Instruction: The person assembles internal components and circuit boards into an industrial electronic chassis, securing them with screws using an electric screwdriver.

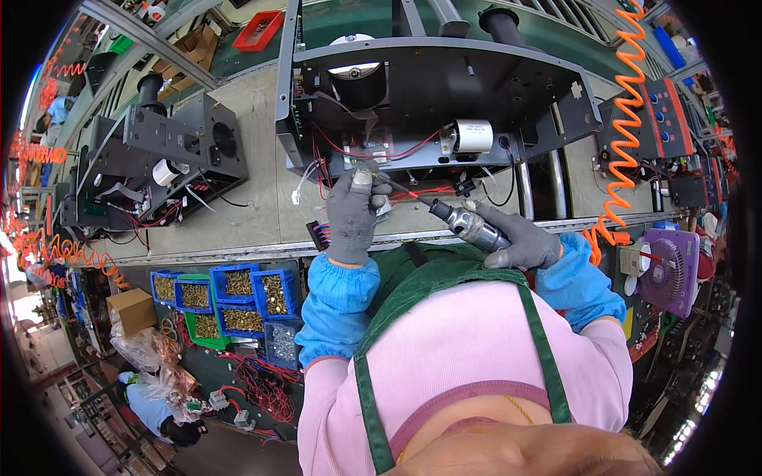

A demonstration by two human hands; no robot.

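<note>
Both my hands wear grey gloves. My right hand is wrapped round a silver-and-black power screwdriver, whose thin shaft points up and left. Close to the tip of that shaft, my left hand has its thumb and fingers pinched together; whatever they hold is too small to make out. Both hands are at the near edge of a dark grey metal housing. Inside it, a small circuit board lies just beyond my left fingers, and a white cylinder is mounted farther right. Red wires run beneath the shaft.
A second dark housing stands on the bench at left. Blue bins of brass-coloured screws sit below the bench edge, beside tangled red wires. An orange coiled hose hangs at right, near a purple fan. Another person is at lower left.
</note>
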